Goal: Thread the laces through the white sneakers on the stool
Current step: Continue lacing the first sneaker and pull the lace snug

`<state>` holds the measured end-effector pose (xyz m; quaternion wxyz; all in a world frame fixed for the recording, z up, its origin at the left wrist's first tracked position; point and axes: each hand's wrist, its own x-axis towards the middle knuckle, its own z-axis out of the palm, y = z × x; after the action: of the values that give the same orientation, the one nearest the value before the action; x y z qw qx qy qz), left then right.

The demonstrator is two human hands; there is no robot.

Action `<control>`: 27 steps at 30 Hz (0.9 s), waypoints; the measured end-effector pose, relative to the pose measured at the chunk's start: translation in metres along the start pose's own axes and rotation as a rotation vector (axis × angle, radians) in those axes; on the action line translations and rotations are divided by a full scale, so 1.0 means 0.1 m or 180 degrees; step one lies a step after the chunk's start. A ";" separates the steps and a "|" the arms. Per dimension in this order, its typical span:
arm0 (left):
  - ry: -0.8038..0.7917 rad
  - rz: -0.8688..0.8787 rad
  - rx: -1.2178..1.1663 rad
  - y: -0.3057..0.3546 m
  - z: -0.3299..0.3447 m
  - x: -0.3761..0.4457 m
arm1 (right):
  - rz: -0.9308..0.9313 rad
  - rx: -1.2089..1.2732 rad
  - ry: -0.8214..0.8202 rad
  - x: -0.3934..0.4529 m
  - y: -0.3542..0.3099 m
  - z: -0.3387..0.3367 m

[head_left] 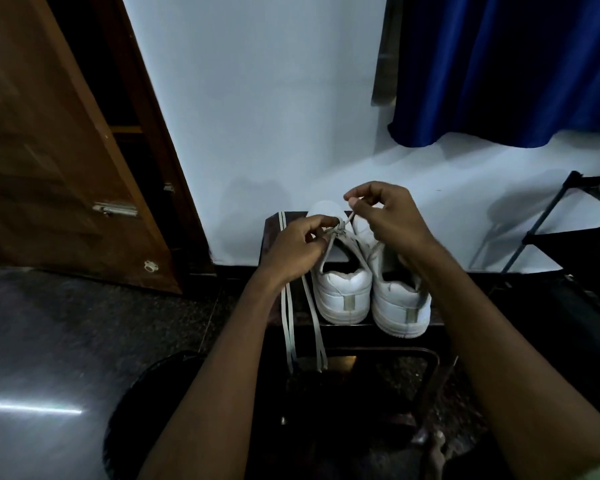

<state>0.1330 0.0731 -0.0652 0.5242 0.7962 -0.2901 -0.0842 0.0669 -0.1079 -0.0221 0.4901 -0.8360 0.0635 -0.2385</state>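
Nearest us, loose lace ends (pixel 317 327) hang off the dark stool (pixel 274 230), where two white sneakers (pixel 343 292) stand heel-first. Beyond, our left hand (pixel 293 247) and right hand (pixel 390 216) each pinch the lace (pixel 349 220) with curled fingers.

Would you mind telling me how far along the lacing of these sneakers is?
Early stage. Both sneakers stand on the stool, heels toward the camera. In hand: the left sneaker, with the left hand and right hand each pinching its lace near the front eyelets. Left: the right sneaker; a spare lace lies beside the shoes.
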 end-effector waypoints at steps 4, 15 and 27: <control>0.0123 0.0442 0.0348 0.06 0.03 0.00 | -0.0343 -0.1436 -0.0465 0.00 0.02 0.03; 0.0236 0.0392 0.0314 0.00 -0.01 0.01 | 0.0170 -0.0460 -0.0128 0.04 0.09 0.12; 0.0838 0.0212 0.0468 -0.06 -0.10 0.03 | 0.0798 0.2101 0.0276 0.03 -0.06 -0.03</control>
<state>0.1423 0.0813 -0.0651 0.5005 0.8265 -0.2505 0.0598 0.0670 -0.1082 -0.0144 0.7562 -0.6073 0.1059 -0.2195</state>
